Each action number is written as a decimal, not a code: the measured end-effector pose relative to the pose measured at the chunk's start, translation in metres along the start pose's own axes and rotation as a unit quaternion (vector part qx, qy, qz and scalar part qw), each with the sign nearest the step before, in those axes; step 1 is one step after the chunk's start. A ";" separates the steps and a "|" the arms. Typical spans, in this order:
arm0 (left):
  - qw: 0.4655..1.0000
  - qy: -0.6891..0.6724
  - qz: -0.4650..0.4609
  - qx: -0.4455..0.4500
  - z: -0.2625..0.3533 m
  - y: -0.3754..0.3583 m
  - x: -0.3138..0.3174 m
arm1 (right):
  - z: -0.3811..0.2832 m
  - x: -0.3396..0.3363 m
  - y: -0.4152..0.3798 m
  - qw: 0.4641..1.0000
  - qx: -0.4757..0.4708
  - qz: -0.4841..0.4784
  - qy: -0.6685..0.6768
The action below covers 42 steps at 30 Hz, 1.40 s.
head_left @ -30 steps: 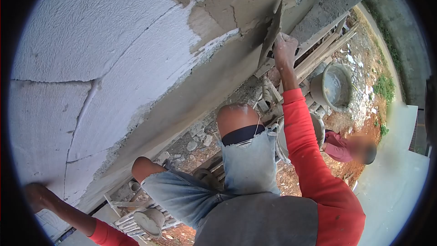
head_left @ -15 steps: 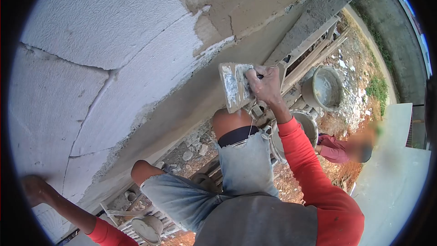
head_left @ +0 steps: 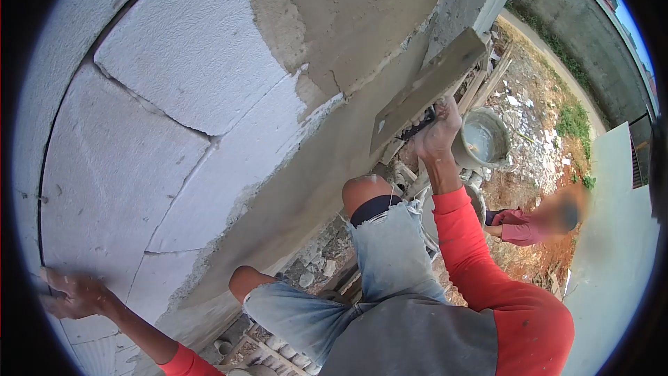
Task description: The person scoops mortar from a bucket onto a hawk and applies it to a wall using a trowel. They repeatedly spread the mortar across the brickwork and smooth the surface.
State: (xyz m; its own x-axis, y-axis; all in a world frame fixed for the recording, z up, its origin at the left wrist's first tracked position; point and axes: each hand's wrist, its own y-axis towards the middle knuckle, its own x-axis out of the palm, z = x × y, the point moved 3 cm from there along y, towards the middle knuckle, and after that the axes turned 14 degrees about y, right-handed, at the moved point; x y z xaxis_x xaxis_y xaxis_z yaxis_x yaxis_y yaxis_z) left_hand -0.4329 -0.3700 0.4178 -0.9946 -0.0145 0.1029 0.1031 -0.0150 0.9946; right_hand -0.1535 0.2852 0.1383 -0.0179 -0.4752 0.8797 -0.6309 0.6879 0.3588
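Note:
My right hand (head_left: 440,132) is closed around the handle of a long plastering float (head_left: 426,90). The float is tilted, its flat face turned toward the wall and its far end overlapping the concrete ledge in this view. My left hand (head_left: 78,294) is at the far left, at the edge of the white block wall (head_left: 139,181), with its fingers apart and slightly blurred. Grey-brown plaster (head_left: 369,21) covers the upper part of the wall, ending in a ragged edge against the white blocks. Cracked joints run between the blocks.
Below the float stand a bucket (head_left: 482,141) with grey residue and a second bucket (head_left: 479,202), partly behind my sleeve. A person (head_left: 518,226) in a dark pink top is beyond. Rubble and planks (head_left: 492,83) litter the ground. A pale panel (head_left: 612,237) is at right.
My right hand has raised the float up and to the right and turned it, so it now shows long and slanted. My left hand shows more fully. The view has shifted.

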 end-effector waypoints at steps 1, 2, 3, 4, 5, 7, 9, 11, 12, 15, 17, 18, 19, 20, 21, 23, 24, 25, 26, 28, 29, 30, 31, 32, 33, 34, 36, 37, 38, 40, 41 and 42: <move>0.999 0.023 0.024 0.011 0.007 0.003 -0.001 | 0.003 0.002 -0.001 0.994 -0.011 0.021 -0.105; 0.999 0.002 0.030 0.021 0.030 0.009 -0.015 | 0.008 0.007 -0.002 0.977 -0.021 0.045 -0.209; 0.999 -0.018 0.038 0.030 0.048 0.013 -0.025 | 0.011 0.008 -0.001 0.948 -0.031 0.067 -0.309; 0.999 -0.019 0.031 0.027 0.056 0.015 -0.030 | 0.015 0.004 -0.004 0.911 -0.012 0.061 -0.407; 0.999 -0.018 0.022 0.026 0.061 0.017 -0.035 | 0.018 0.019 -0.006 0.874 -0.011 0.023 -0.484; 1.000 -0.025 0.008 0.017 0.066 0.018 -0.036 | 0.021 0.059 -0.011 0.778 -0.005 -0.050 -0.626; 0.999 -0.038 -0.002 -0.005 0.068 0.017 -0.036 | 0.027 0.026 -0.002 0.631 0.001 -0.204 -0.748; 0.999 -0.034 -0.004 -0.009 0.076 0.018 -0.041 | 0.039 0.000 0.003 0.554 -0.070 -0.322 -0.765; 0.999 -0.033 -0.003 -0.014 0.079 0.019 -0.042 | 0.040 0.000 0.010 0.524 -0.013 -0.347 -0.777; 0.998 -0.043 -0.014 -0.048 0.084 0.017 -0.044 | 0.046 0.004 0.039 0.493 0.024 -0.378 -0.783; 0.999 -0.028 -0.016 -0.035 0.080 0.019 -0.042 | 0.049 0.010 0.055 0.497 -0.015 -0.388 -0.776; 0.999 -0.020 -0.014 -0.031 0.080 0.020 -0.041 | 0.053 0.006 0.062 0.495 -0.034 -0.393 -0.774; 0.999 -0.012 -0.011 -0.031 0.081 0.021 -0.040 | 0.056 0.002 0.068 0.494 -0.054 -0.398 -0.771; 0.999 -0.004 -0.009 -0.031 0.082 0.022 -0.040 | 0.056 -0.006 0.069 0.481 0.004 -0.408 -0.776; 0.999 0.007 -0.009 -0.033 0.082 0.021 -0.042 | 0.057 -0.015 0.068 0.470 0.016 -0.408 -0.783; 0.999 0.008 -0.016 -0.029 0.081 0.021 -0.040 | 0.056 -0.041 0.054 0.447 0.045 -0.403 -0.798; 0.999 0.007 -0.017 -0.031 0.080 0.021 -0.039 | 0.056 -0.064 0.048 0.432 0.053 -0.403 -0.805; 0.999 0.007 -0.019 -0.032 0.078 0.020 -0.040 | 0.059 -0.094 0.041 0.418 0.060 -0.404 -0.812; 0.999 0.005 -0.020 -0.032 0.077 0.020 -0.040 | 0.058 -0.114 0.035 0.404 0.066 -0.403 -0.818; 0.999 0.007 -0.016 -0.036 0.078 0.020 -0.038 | 0.043 -0.121 0.023 0.401 0.072 -0.383 -0.829; 0.999 0.012 -0.019 -0.034 0.079 0.019 -0.039 | 0.036 -0.116 0.014 0.398 0.081 -0.375 -0.833; 0.999 0.016 -0.024 -0.029 0.080 0.019 -0.040 | 0.023 -0.109 0.011 0.427 0.104 -0.352 -0.826; 0.999 0.017 -0.023 -0.029 0.076 0.018 -0.039 | 0.012 -0.106 0.005 0.461 0.073 -0.289 -0.836; 0.999 0.019 -0.019 -0.032 0.071 0.018 -0.036 | 0.000 -0.102 0.001 0.492 0.036 -0.226 -0.840; 0.999 0.022 -0.014 -0.037 0.071 0.018 -0.036 | -0.011 -0.091 0.000 0.518 -0.003 -0.163 -0.839; 0.997 -0.031 -0.030 -0.066 0.070 0.016 -0.036 | -0.027 -0.084 -0.002 0.575 0.058 -0.086 -0.812; 0.981 -0.137 -0.062 -0.125 0.088 0.012 -0.051 | -0.050 -0.052 -0.012 0.733 0.046 0.044 -0.678; 0.972 -0.180 -0.062 -0.134 0.101 0.005 -0.065 | -0.058 -0.043 -0.019 0.796 0.036 0.110 -0.594; 0.962 -0.223 -0.064 -0.142 0.121 -0.001 -0.089 | -0.068 -0.040 -0.027 0.816 0.022 0.156 -0.556; 0.913 -0.387 -0.109 -0.065 0.144 -0.030 -0.120 | -0.079 -0.049 -0.041 0.910 0.001 0.190 -0.369; 0.856 -0.480 -0.192 -0.018 0.165 -0.059 -0.135 | -0.078 -0.051 -0.044 0.942 -0.007 0.200 -0.268; 0.782 -0.556 -0.282 0.013 0.185 -0.088 -0.150 | -0.078 -0.045 -0.045 0.953 -0.021 0.198 -0.229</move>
State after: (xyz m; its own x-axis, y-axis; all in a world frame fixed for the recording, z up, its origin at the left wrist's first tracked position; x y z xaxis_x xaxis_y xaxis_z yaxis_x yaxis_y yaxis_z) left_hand -0.2954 -0.1814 0.3175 -0.2790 0.8652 -0.4166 -0.3418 0.3159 0.8851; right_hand -0.0636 0.3185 0.1067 -0.5911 -0.3566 0.7235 -0.4730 0.8798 0.0472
